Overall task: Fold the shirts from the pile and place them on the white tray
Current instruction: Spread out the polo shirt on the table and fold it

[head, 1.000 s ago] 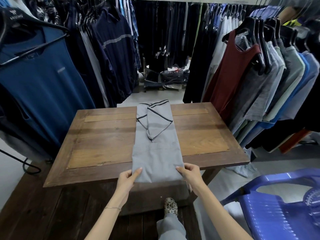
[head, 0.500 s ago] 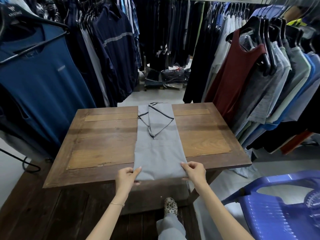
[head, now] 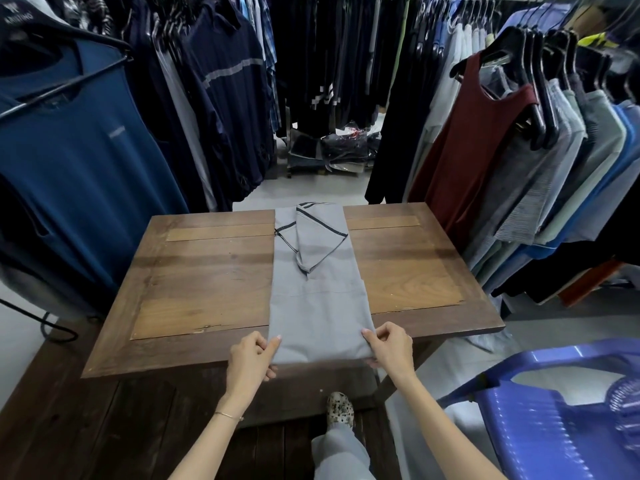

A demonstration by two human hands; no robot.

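On the square wooden table (head: 207, 282), dark-framed with paler inset panels: one grey shirt (head: 317, 306), folded into a long strip, held by your two hands.
From left to right: one blue shirt (head: 79, 161) hangs on a black hanger beside the table. Your left hand (head: 251, 355), with one thin bracelet (head: 227, 415) at the wrist, pinches the strip's near left corner, fingers curled over the cloth. The grey shirt lies flat down the table's middle, smooth cloth running from far edge to near edge, with dark-striped trim folded across its far end. Your right hand (head: 389, 348) pinches the near right corner likewise. One maroon sleeveless top (head: 474, 150) hangs at the front of the right-hand rack, and one blue ribbed plastic chair (head: 540, 420) stands at the near right.
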